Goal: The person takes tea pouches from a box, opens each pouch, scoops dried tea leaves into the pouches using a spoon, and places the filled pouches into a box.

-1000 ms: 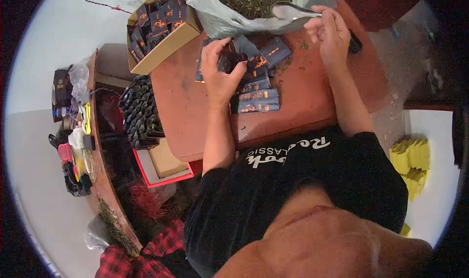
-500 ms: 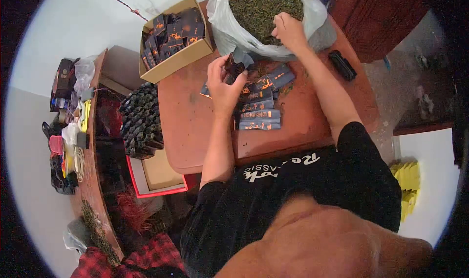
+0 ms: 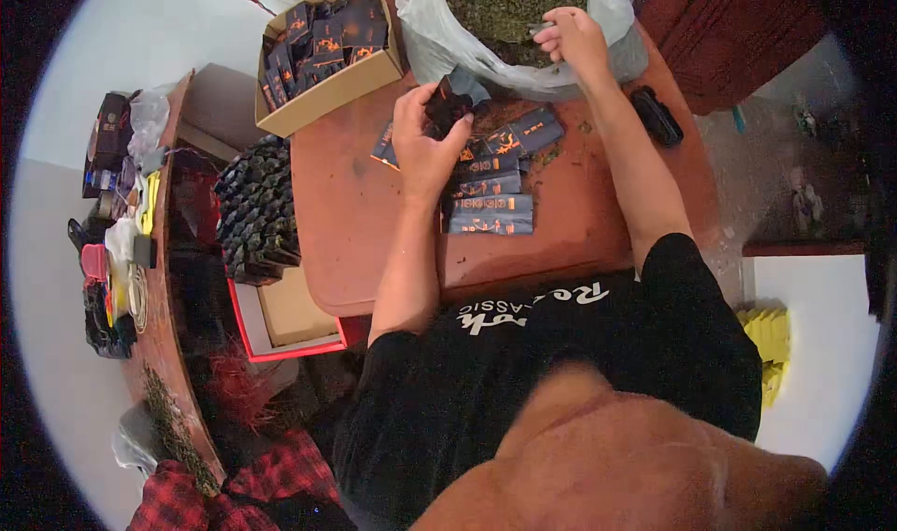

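Observation:
My left hand [image 3: 425, 139] is closed around a small black packet [image 3: 450, 101], held upright above the table. Over the big clear plastic bag [image 3: 425, 41], my right hand [image 3: 572, 41] has its fingers pinched together. A small pale greyish piece shows at those fingertips, too small to name. Dried green leaves [image 3: 505, 3] fill the bag. Under and beside my left hand lie several flat dark packets [image 3: 491, 215] with orange print, overlapping on the table.
A cardboard box [image 3: 332, 92] of dark packets stands at the table's back left. A black case [image 3: 656, 115] lies near the right edge of the brown table [image 3: 374, 269]. Left of the table, upright black packets [image 3: 257, 209] stand in a red-edged box [image 3: 290, 352].
My right hand has risen and shifted right over the leaves, and the pale piece at its fingertips now shows. My left hand still holds the packet. The whole view has shifted slightly.

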The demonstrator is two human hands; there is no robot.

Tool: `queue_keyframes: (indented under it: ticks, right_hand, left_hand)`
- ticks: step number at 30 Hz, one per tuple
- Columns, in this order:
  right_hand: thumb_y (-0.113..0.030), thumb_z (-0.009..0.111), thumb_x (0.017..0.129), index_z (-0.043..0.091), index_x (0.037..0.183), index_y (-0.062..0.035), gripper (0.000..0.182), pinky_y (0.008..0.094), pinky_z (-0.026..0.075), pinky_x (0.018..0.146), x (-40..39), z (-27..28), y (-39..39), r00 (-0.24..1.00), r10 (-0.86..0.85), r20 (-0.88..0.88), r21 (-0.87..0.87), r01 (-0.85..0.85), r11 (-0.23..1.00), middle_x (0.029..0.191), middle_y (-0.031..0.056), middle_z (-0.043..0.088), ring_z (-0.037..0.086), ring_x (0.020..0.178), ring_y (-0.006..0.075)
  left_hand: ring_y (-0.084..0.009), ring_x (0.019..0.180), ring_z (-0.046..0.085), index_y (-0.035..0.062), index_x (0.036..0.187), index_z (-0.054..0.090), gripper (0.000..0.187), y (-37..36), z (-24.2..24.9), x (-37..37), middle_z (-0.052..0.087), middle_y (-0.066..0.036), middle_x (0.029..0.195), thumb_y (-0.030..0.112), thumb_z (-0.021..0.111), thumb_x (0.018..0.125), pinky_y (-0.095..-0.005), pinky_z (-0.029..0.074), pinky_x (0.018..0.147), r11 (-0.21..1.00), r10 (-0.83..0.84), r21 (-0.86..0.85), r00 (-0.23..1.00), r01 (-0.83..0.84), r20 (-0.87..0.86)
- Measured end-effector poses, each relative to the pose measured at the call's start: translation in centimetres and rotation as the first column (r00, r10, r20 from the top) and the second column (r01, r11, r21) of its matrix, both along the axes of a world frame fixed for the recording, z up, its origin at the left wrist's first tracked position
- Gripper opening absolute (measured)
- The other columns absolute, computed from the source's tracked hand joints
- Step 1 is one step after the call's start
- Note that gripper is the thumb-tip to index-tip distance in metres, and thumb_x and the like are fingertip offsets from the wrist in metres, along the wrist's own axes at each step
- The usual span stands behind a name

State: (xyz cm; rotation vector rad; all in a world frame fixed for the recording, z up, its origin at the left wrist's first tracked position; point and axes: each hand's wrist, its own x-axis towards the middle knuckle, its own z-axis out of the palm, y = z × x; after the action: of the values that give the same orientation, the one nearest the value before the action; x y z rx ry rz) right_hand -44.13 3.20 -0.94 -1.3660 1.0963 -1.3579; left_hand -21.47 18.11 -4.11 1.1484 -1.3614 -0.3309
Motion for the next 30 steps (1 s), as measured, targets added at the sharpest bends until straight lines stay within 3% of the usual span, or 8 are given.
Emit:
queue_keyframes:
  ticks: [5, 18, 21, 30]
  right_hand:
    - [-0.025, 0.047, 0.098, 0.059, 0.104, 0.0004, 0.029, 0.0236, 0.047, 0.05, -1.1, 1.3, 1.0, 0.998, 0.056, 0.012, -0.073, -0.055, 0.996, 0.079, 0.0133, 0.069, 0.059, 0.06, 0.0113]
    - [-0.025, 0.049, 0.1, 0.061, 0.103, -0.0016, 0.026, 0.0195, 0.033, 0.038, -1.2, 4.8, 4.7, 0.919, 0.37, 0.132, 0.056, -0.38, 0.923, 0.067, 0.0042, 0.062, 0.051, 0.049, 0.0064]
    - [-0.025, 0.049, 0.1, 0.061, 0.102, -0.0022, 0.026, 0.0193, 0.034, 0.039, 0.0, 5.6, 6.0, 0.925, 0.365, 0.105, 0.089, -0.374, 0.923, 0.067, 0.0043, 0.063, 0.051, 0.049, 0.0062]
    - [-0.031, 0.05, 0.1, 0.061, 0.103, -0.0045, 0.029, 0.0185, 0.037, 0.041, 0.4, 5.5, 6.3, 0.944, 0.33, -0.024, 0.078, -0.328, 0.942, 0.067, 0.0047, 0.063, 0.053, 0.051, 0.0051]
  left_hand:
    - [-0.0257, 0.1, 0.059, 0.0031, 0.111, 0.06, 0.049, 0.0, 0.3, -0.4, 0.059, -0.011, 0.106, 0.008, 0.079, 0.066, -0.034, 0.047, 0.088, 1.0, -0.004, 0.026, 1.0, 0.003, 0.017]
    - [-0.0306, 0.102, 0.059, 0.0052, 0.108, 0.062, 0.046, 0.3, 0.7, -0.5, 0.063, -0.012, 0.105, 0.013, 0.079, 0.066, -0.0388, 0.044, 0.095, 0.998, 0.055, 0.034, 0.991, -0.06, 0.122]
    - [-0.0229, 0.1, 0.062, 0.0053, 0.115, 0.061, 0.05, 0.5, 0.7, -0.4, 0.061, -0.01, 0.108, 0.01, 0.079, 0.069, -0.034, 0.052, 0.083, 0.996, 0.072, 0.031, 0.972, -0.081, 0.225]
    - [-0.0258, 0.1, 0.062, 0.0036, 0.114, 0.061, 0.049, 0.4, 0.7, -0.4, 0.062, -0.012, 0.107, 0.011, 0.079, 0.069, -0.0345, 0.049, 0.088, 0.999, 0.051, 0.004, 0.967, -0.054, 0.248]
